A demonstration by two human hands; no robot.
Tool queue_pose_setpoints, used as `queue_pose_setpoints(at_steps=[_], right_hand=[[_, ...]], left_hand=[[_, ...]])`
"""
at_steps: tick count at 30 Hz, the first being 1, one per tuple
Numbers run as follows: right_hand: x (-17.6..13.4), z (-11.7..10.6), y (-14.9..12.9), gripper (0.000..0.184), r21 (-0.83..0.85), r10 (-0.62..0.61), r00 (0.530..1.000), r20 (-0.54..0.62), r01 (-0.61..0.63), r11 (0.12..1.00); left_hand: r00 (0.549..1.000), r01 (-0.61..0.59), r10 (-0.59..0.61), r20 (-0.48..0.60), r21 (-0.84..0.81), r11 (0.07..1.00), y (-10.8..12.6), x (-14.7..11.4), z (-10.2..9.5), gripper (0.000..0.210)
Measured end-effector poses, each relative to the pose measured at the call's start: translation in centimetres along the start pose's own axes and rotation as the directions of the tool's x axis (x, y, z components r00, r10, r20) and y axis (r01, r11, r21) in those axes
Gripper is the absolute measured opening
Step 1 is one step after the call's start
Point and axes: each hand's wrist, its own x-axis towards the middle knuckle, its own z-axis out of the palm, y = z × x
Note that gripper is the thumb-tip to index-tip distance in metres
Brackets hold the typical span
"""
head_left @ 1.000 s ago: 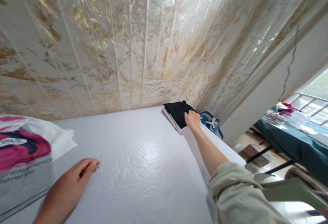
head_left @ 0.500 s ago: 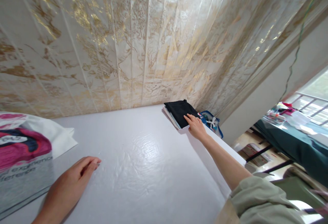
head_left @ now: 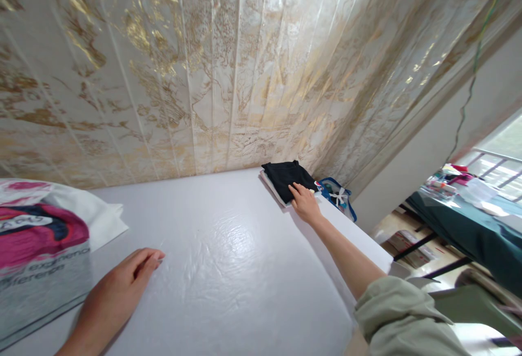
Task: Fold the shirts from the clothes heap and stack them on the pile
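Observation:
A dark folded garment (head_left: pixel 281 175) tops a small pile of folded cloth by the curtain, with paler layers showing beneath its left edge. My right hand (head_left: pixel 305 204) reaches out over its near right side, fingers extended and resting on the dark fabric. My left hand (head_left: pixel 126 280) lies on the white tabletop (head_left: pixel 228 269) with its fingers curled in and the thumb against them; I see nothing held in it. Beside that hand, at the left edge, is a grey garment (head_left: pixel 49 285) with a magenta print and lettering, near some white cloth (head_left: pixel 95 212).
A gold-patterned curtain (head_left: pixel 183 73) hangs along the table's far side. Past the right corner sits a blue-edged bag (head_left: pixel 338 198) with a white bow. A second table (head_left: pixel 468 231) under dark green cloth and a green chair (head_left: pixel 477 307) stand at the right.
My right hand has slid slightly left and nearer across the dark garment. My left hand stays in about the same place and pose.

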Motion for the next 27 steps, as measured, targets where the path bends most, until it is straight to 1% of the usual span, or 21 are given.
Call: queue_pose_setpoints(at_steps=[2, 5, 7, 9, 11, 13, 15, 18, 21, 24, 27], right_hand=[[-0.2, 0.2, -0.2, 0.057, -0.012, -0.006, 0.999, 0.044, 0.006, 1.0], [0.4, -0.3, 0.5, 0.06, 0.07, -0.013, 0.994, 0.105, 0.006, 0.998], [1.4, -1.0, 1.2, 0.059, 0.122, 0.009, 0.995, 0.104, -0.022, 0.992], [2.2, -1.4, 1.9, 0.055, 0.113, 0.119, 0.991, 0.058, -0.125, 0.986], [2.7, -1.5, 2.4, 0.052, 0.05, 0.283, 0.958, 0.035, -0.284, 0.957], [2.8, -1.1, 2.6, 0.055, -0.01, 0.406, 0.912, 0.063, -0.406, 0.914], [2.5, -0.4, 2.7, 0.057, -0.032, 0.451, 0.886, 0.11, -0.45, 0.892], [2.1, 0.1, 2.9, 0.057, -0.029, 0.442, 0.886, 0.137, -0.443, 0.896], [2.4, -0.5, 3.2, 0.058, -0.033, 0.418, 0.895, 0.157, -0.418, 0.908], [3.8, -1.9, 3.3, 0.055, -0.044, 0.4, 0.905, 0.144, -0.398, 0.916], [6.4, -3.2, 2.6, 0.051, -0.053, 0.378, 0.919, 0.113, -0.374, 0.926]], left_hand=[[1.0, -0.001, 0.001, -0.008, 0.006, 1.0, 0.1, -0.1, -0.1, 0.036], [1.0, -0.01, 0.01, -0.017, -0.001, 1.0, 0.2, -0.2, -0.1, 0.035], [1.0, -0.004, 0.004, -0.018, -0.007, 1.0, 0.2, -0.3, -0.1, 0.034], [1.0, 0.005, -0.005, -0.018, -0.014, 1.0, 0.1, -0.2, -0.1, 0.032], [1.0, 0.01, -0.01, -0.018, -0.02, 1.0, 0.0, -0.1, 0.0, 0.032], [1.0, 0.004, -0.004, -0.016, -0.02, 1.0, -0.1, -0.1, 0.1, 0.031], [1.0, 0.0, 0.0, -0.02, -0.014, 1.0, -0.1, 0.0, 0.1, 0.031], [0.999, -0.01, 0.009, -0.038, -0.01, 1.0, 0.0, 0.0, 0.1, 0.031], [0.998, -0.041, 0.04, -0.046, -0.013, 0.999, -0.2, 0.0, 0.1, 0.033], [0.997, -0.056, 0.055, -0.051, -0.008, 0.998, -0.6, 0.1, 0.3, 0.036], [0.997, -0.051, 0.051, -0.062, -0.004, 0.999, -0.7, 0.2, 0.5, 0.036]])
